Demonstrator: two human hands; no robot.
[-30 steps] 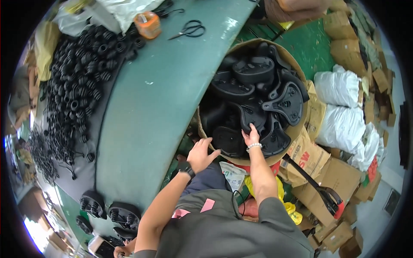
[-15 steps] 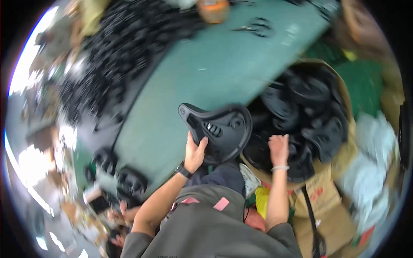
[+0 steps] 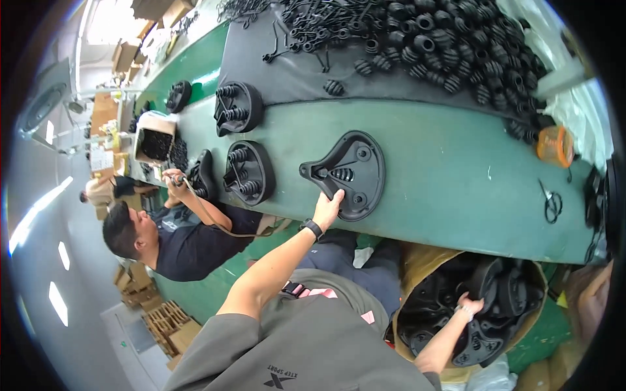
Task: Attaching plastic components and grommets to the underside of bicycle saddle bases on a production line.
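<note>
My left hand (image 3: 329,210) is closed on the edge of a black bicycle saddle (image 3: 365,156), close to its narrow nose. The saddle's underside faces up, over the green tabletop (image 3: 430,176). Down at the right, my right hand (image 3: 471,304) reaches into a carton (image 3: 417,270) of black saddles. Its fingers are closed at the lower edge of one upturned saddle (image 3: 484,279); the fingertips are partly hidden. To the left of my left hand, two saddles fitted with springs, one a saddle (image 3: 251,171) and one farther saddle (image 3: 238,107), rest on the table.
A heap of ribbed black rubber parts (image 3: 450,45) and bent metal pieces (image 3: 313,26) covers the table's far side. Scissors (image 3: 551,202) and an orange tub (image 3: 555,146) are at the right. A co-worker (image 3: 189,241) holds a hose-fed tool at the left.
My view has swung left, bringing the co-worker and spring-fitted saddles into sight. The left hand's saddle is now farther over the table. My right hand has gone from above the carton's saddles to one saddle's edge.
</note>
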